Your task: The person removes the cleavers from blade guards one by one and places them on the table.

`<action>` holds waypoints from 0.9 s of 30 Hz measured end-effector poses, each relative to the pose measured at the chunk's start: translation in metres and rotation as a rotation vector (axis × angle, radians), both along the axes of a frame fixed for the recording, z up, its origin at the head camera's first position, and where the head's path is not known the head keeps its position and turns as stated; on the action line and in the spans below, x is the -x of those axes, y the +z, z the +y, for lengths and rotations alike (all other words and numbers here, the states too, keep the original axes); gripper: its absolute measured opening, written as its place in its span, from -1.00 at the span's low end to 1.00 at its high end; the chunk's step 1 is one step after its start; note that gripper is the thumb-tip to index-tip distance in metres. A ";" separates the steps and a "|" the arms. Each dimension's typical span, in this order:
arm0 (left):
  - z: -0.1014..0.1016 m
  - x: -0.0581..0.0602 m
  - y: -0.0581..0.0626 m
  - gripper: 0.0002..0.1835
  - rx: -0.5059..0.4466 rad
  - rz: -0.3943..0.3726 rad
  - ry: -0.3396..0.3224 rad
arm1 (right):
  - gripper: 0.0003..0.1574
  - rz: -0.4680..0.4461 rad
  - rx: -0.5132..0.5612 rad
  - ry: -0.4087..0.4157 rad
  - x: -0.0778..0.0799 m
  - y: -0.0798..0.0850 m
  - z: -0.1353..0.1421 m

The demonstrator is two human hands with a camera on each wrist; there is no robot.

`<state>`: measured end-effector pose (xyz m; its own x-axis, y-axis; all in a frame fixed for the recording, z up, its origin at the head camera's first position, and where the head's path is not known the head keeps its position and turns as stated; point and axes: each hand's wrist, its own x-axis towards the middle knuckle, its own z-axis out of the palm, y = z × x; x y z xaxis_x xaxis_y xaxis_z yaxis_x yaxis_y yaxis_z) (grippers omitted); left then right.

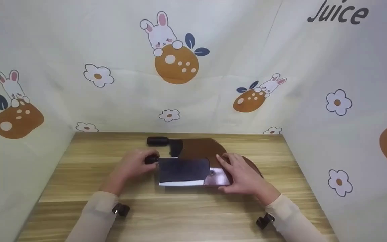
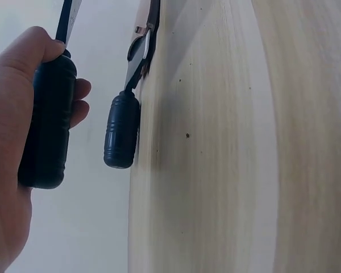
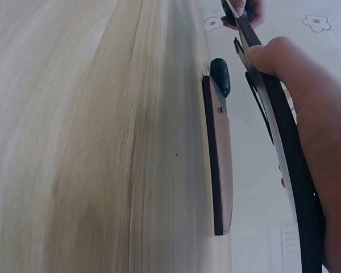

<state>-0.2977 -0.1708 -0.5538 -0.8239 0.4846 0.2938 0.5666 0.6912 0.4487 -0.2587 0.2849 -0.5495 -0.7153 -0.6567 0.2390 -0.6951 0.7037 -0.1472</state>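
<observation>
My left hand (image 1: 134,164) grips the black ridged handle (image 2: 51,119) of a cleaver, thumb near the handle's blade end. The cleaver's broad dark blade (image 1: 183,169) shows a bright edge along its near side. Its right end meets a shiny brown sheath (image 1: 218,176); how far it reaches inside is unclear. My right hand (image 1: 244,174) holds that sheath between thumb and fingers, and the right wrist view shows its dark edge (image 3: 290,153). Both pieces are raised above the table. Behind them lies a second knife, its black handle (image 1: 158,141) to the left, in a brown sheath (image 1: 203,148).
The wood-grain table (image 1: 173,215) extends toward me under both forearms. Pale cloth with rabbit, orange and flower prints (image 1: 119,101) hangs behind the table and along both sides. A black wrist mount (image 1: 121,210) sits on my left sleeve, another (image 1: 265,221) on the right.
</observation>
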 end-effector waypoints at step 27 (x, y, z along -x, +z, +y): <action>-0.013 -0.002 0.003 -0.67 -0.008 -0.074 0.019 | 0.52 -0.012 -0.001 -0.033 -0.001 -0.003 0.018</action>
